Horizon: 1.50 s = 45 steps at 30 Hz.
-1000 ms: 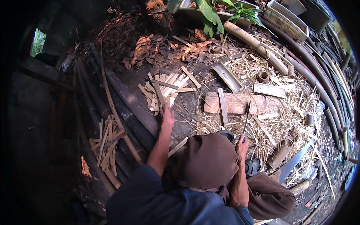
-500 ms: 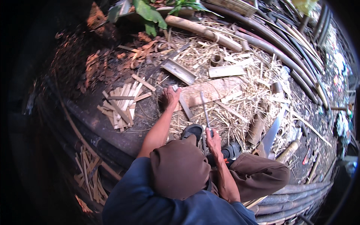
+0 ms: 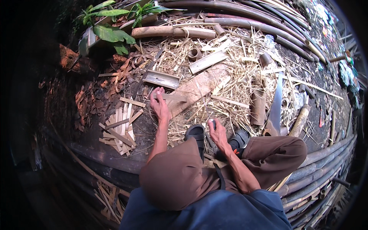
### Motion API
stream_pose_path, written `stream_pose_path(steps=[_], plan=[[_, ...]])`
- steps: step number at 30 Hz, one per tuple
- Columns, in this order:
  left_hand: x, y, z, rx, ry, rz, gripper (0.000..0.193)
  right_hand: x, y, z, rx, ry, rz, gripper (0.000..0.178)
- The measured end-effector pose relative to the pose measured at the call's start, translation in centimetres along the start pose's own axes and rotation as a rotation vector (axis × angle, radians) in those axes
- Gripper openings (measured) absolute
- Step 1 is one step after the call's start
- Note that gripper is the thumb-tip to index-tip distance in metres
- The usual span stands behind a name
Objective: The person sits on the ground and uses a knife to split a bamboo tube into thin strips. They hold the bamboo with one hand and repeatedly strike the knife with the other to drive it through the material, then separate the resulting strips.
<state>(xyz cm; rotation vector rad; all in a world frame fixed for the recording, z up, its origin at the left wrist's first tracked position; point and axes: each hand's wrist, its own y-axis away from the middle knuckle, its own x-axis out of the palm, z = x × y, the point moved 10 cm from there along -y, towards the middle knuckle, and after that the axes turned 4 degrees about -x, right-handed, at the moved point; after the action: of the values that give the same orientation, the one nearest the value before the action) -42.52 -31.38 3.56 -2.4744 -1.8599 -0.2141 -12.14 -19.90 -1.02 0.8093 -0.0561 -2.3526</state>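
Observation:
My left hand point(image 3: 161, 110) is over the near left end of a flat wooden board point(image 3: 198, 85). Its fingers pinch one end of a thin bamboo strip point(image 3: 174, 98), which points right across the board. Just in front of my bent knee, my right hand point(image 3: 219, 135) is closed round the dark handle of a knife point(image 3: 212, 122); its blade is hard to make out now. Left of my left hand lies a loose pile of cut bamboo strips point(image 3: 119, 128). Beyond the board are two split bamboo halves point(image 3: 163, 79).
Dry shavings point(image 3: 237, 86) cover the ground round the board. A handsaw point(image 3: 276, 103) lies at the right beside a bamboo section point(image 3: 258, 105). Long poles point(image 3: 264, 27) line the far side, and more poles point(image 3: 318, 168) lie at the near right. A leafy plant point(image 3: 111, 33) stands far left.
The view has shifted. The bamboo strip at my left hand has swung from slanting toward me to lying nearly crosswise. The knife blade, plainly seen before, has turned out of clear sight.

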Motion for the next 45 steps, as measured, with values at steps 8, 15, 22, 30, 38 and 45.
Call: stream_pose_path(steps=[8,15,22,30,38,45], plan=[[0.8,2.7,-1.6,0.051,-1.057,0.043,0.067,4.3,2.8,8.1,-0.162,-0.174,0.286,0.035],[1.0,2.5,0.7,0.139,-0.788,0.085,0.066,5.2,-1.0,-1.4,-0.006,-0.077,0.176,0.042],[1.7,2.8,-2.0,0.251,-0.873,0.079,0.060,6.2,-0.9,-2.8,0.037,-0.087,0.230,0.046],[1.7,0.3,1.1,0.233,-0.137,0.165,0.040,3.8,-0.5,-3.3,0.214,-0.162,0.213,0.059],[9.3,1.8,0.8,0.081,0.234,0.284,0.065,-5.0,0.1,4.1,0.072,-0.300,0.022,0.034],[10.5,3.7,5.9,-0.161,0.159,0.433,0.050,-5.6,-0.5,12.7,-0.112,-0.396,0.122,0.063]])
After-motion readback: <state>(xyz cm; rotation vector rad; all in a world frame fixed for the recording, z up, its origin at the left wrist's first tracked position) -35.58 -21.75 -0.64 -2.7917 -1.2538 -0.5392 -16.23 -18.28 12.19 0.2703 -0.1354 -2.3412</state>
